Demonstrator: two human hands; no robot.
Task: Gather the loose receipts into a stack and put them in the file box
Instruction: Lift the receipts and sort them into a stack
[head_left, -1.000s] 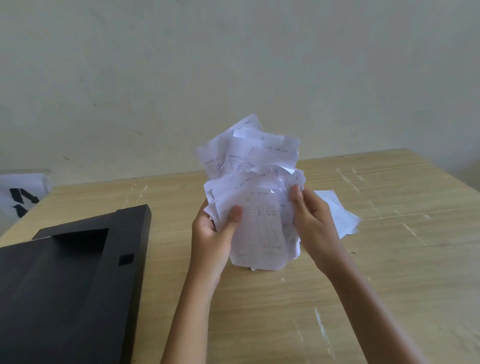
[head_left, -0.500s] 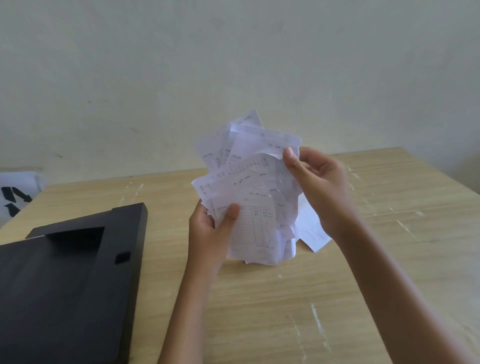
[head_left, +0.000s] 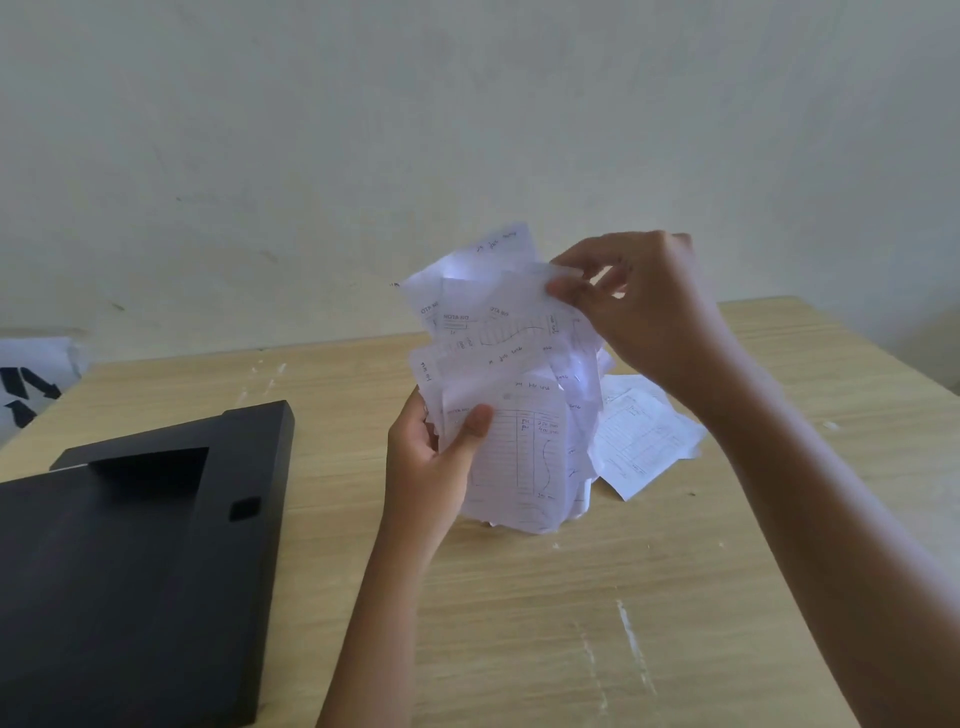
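Observation:
An untidy bunch of white receipts stands upright on the wooden table, its lower edge touching the top. My left hand grips the bunch low on its left side, thumb across the front sheet. My right hand is raised at the top right of the bunch and pinches the upper corner of one receipt. Another loose receipt lies flat on the table just right of the bunch. The black file box lies at the left, apart from both hands.
A pale wall rises close behind the table's far edge. A white sheet with black marks sits at the far left beyond the table. The table's right edge runs near the frame's right side.
My right hand rose from the bunch's right side at mid height to its top corner and now pinches a sheet there. The left hand kept its grip; a receipt lies uncovered at right.

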